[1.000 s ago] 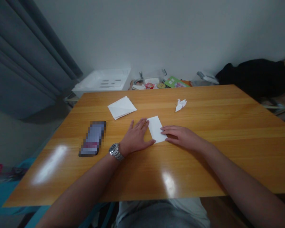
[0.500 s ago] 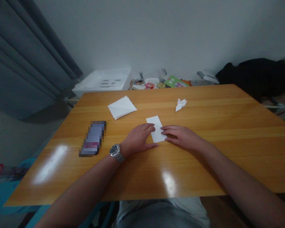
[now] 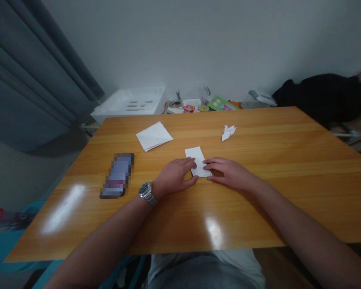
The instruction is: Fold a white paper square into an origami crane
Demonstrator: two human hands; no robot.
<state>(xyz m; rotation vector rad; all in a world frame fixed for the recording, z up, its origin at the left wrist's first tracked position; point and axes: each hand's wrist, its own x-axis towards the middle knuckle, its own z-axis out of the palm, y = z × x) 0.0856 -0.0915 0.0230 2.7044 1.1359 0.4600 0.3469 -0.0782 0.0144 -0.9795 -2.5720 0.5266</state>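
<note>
A small white sheet of paper [image 3: 198,157] lies on the wooden table [image 3: 258,208] between my two hands. My left hand [image 3: 177,174], with a metal watch above it on the wrist, presses its fingertips on the paper's left side, and its thumb is at the near left corner. From the other side, my right hand [image 3: 225,171] has its fingers on the right edge and its thumb at the near right corner. The near edge looks slightly raised between the thumbs. Beyond my right hand stands a white folded paper bird [image 3: 228,133].
White paper sheets [image 3: 154,136] lie at the back left of the table. A phone [image 3: 117,176], its screen blurred out, is left of my left hand. Past the far edge are a white foam tray [image 3: 132,100] and a green packet [image 3: 222,103].
The paper's near edge has come up a little and away from me, with both thumbs following it. The rest of my hands barely moved.
</note>
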